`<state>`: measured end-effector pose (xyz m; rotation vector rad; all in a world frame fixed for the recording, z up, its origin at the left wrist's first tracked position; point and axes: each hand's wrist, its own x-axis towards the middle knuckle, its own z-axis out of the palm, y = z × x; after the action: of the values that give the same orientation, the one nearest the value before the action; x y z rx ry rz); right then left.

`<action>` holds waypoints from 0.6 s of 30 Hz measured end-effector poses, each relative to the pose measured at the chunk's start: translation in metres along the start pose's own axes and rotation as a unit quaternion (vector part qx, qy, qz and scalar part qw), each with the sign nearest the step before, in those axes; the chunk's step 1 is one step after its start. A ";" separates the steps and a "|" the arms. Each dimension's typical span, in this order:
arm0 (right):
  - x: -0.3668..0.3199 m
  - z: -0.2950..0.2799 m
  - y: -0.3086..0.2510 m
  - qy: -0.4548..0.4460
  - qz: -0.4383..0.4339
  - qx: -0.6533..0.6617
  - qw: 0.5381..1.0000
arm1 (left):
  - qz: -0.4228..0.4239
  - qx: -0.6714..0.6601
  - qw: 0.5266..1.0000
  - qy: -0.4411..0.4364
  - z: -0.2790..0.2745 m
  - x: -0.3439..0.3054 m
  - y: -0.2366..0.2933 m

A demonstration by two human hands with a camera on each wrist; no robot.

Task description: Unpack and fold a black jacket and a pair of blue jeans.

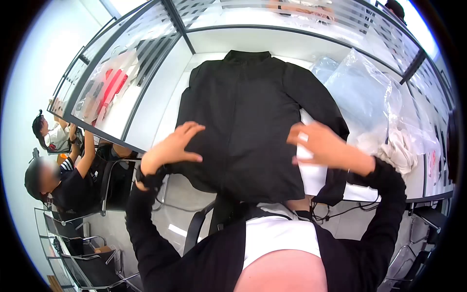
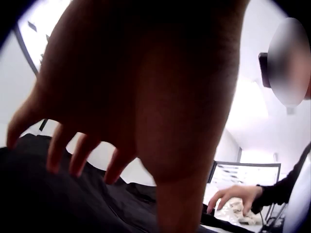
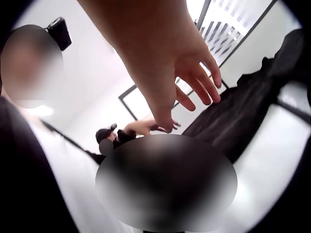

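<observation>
A black zip-front jacket (image 1: 238,121) lies spread on the white desk, collar at the far side and hem towards the person. Its sleeve on the right (image 1: 316,95) bends outward and hangs down past the near edge. My left hand (image 1: 177,143) is over the jacket's left side, fingers spread and holding nothing. Over the right side, near the gap between body and sleeve, my right hand (image 1: 316,144) has its fingers loosely bent with nothing in them. Both wrist views show the fingers apart, above the black cloth (image 2: 29,179).
Clear plastic bags (image 1: 360,87) and a crumpled beige cloth (image 1: 401,151) lie on the right of the desk. Grey-framed partitions (image 1: 301,32) stand behind and to the left. Cables (image 1: 340,214) hang below the near edge. Seated people (image 1: 73,180) are at the left.
</observation>
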<state>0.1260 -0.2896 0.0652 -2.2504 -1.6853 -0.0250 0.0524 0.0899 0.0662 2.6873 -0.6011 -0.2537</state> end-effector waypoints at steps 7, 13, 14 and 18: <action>-0.033 0.073 -0.043 -0.184 0.011 -0.123 0.975 | -0.205 0.117 0.969 -0.066 0.064 -0.051 0.013; -0.029 0.089 -0.054 -0.177 0.035 -0.206 0.962 | -0.187 0.216 0.951 0.120 0.099 -0.053 -0.023; -0.032 0.097 -0.053 -0.138 0.024 -0.202 0.969 | -0.187 0.244 0.944 0.123 0.101 -0.055 -0.028; -0.046 0.103 -0.049 -0.033 0.005 -0.111 0.993 | -0.180 0.244 0.942 0.143 0.099 -0.063 -0.041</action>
<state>0.0473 -0.2922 -0.0299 -2.4437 -1.7843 -0.1443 -0.0136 0.1208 -0.0350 3.2171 -0.0799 0.2274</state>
